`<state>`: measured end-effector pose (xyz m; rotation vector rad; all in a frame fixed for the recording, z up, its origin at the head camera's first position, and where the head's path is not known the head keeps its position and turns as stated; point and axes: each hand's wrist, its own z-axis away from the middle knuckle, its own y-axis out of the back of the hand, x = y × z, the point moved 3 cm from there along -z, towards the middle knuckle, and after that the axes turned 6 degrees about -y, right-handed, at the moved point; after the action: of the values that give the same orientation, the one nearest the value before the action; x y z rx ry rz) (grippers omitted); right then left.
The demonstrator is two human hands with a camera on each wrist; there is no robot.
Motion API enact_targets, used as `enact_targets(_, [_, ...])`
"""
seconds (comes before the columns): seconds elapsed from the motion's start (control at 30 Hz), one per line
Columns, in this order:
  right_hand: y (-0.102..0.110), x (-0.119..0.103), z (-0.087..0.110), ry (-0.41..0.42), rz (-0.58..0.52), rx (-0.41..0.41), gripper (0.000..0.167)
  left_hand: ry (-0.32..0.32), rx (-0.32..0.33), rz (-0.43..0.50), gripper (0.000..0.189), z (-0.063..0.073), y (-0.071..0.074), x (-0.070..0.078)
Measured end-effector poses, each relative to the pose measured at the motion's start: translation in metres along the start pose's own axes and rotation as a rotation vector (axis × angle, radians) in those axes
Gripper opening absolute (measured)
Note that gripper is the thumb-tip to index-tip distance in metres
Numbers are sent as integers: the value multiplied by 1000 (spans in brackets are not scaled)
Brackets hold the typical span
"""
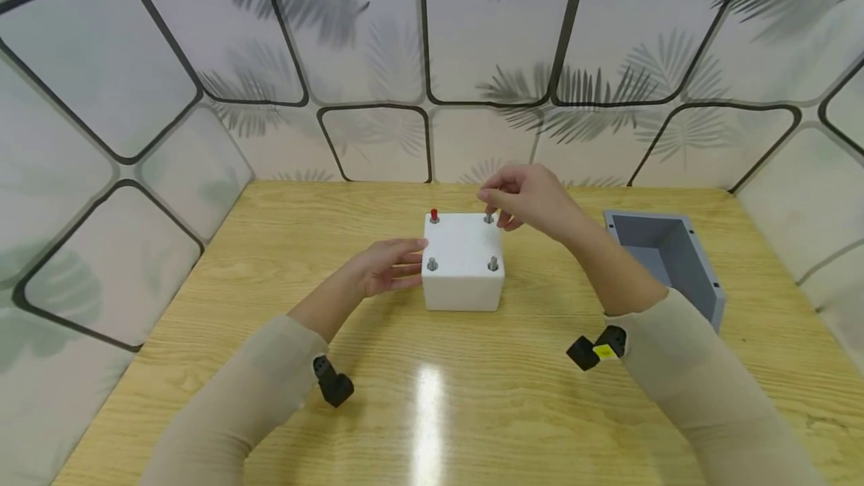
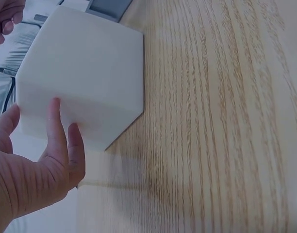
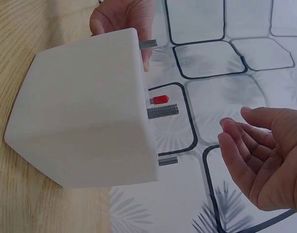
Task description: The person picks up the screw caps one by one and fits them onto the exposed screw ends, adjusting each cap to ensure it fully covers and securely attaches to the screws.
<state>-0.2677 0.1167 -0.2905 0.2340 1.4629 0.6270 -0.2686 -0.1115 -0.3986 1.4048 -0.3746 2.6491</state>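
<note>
A white box [image 1: 462, 246] stands on the table with threaded metal studs sticking up near the corners of its top. The far-left stud carries a red cap [image 1: 434, 214]; the far-right stud [image 1: 488, 217] and the near-left stud [image 1: 433, 264] are bare. My left hand [image 1: 389, 268] rests its extended fingers against the box's left side, also seen in the left wrist view [image 2: 46, 162]. Over the far-right corner hovers my right hand [image 1: 529, 201]. In the right wrist view that right hand [image 3: 265, 155] is apart from the studs, its fingers loosely bent, with nothing visible between them.
A grey plastic bin [image 1: 702, 261] sits on the table to the right, partly behind my right forearm. The wooden table [image 1: 324, 216] ends at a patterned fabric wall [image 1: 378, 145] behind the box, with further panels at both sides.
</note>
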Motion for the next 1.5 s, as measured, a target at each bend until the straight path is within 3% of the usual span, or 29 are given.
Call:
enact_targets(0.27, [3,6,16,45,45,18,27,8,-5,9,58,-3,1,-4])
enact_targets(0.7, [0,31,27,19,-135,71,28,1,-2,6,58,-5,3,-5])
enact_targets(0.87, [1,39,32,10,-153,110,29,4,-6,1,57,-3,3,-5])
enact_targets(1.13, [10,51,43,25,-147,170,33,5,-9,4,57,-3,3,-3])
enact_targets(1.5, [30,80,53,-12,-246,209,29,7,-14,17,55,-3,2,-6])
